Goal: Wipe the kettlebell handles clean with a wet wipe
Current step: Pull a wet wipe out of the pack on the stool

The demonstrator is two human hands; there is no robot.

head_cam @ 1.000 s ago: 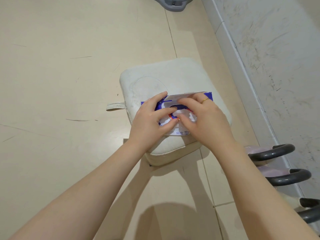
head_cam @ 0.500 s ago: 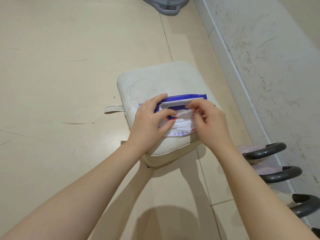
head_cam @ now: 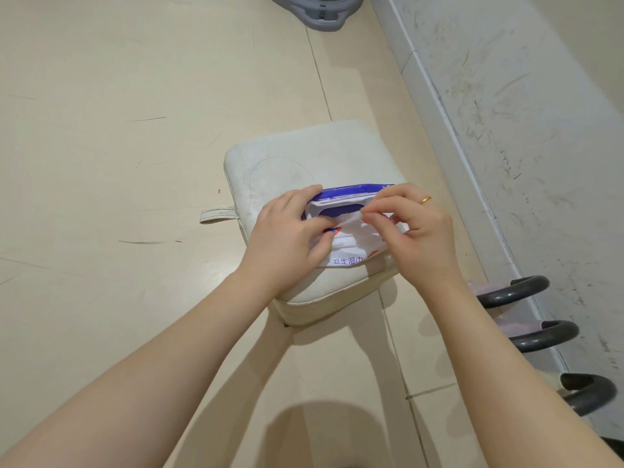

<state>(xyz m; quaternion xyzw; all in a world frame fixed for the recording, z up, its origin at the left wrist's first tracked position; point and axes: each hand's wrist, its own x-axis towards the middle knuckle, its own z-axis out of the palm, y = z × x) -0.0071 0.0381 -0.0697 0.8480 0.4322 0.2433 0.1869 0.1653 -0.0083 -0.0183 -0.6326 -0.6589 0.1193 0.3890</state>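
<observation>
Right hand (head_cam: 418,231) at wipe pack (head_cam: 351,228) atop cushion (head_cam: 304,157), kettlebells (head_cam: 520,292) nearby.

Home workout corner: kettlebells (head_cam: 516,292), tiled floor (head_cam: 135,96)

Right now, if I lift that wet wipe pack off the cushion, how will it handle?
The wet wipe pack is likely soft and floppy: its film wrinkles under the left hand. The glossy wrapper may be slippery. With its flap open, where the right hand pinches a wipe, sheets might trail out.
</observation>
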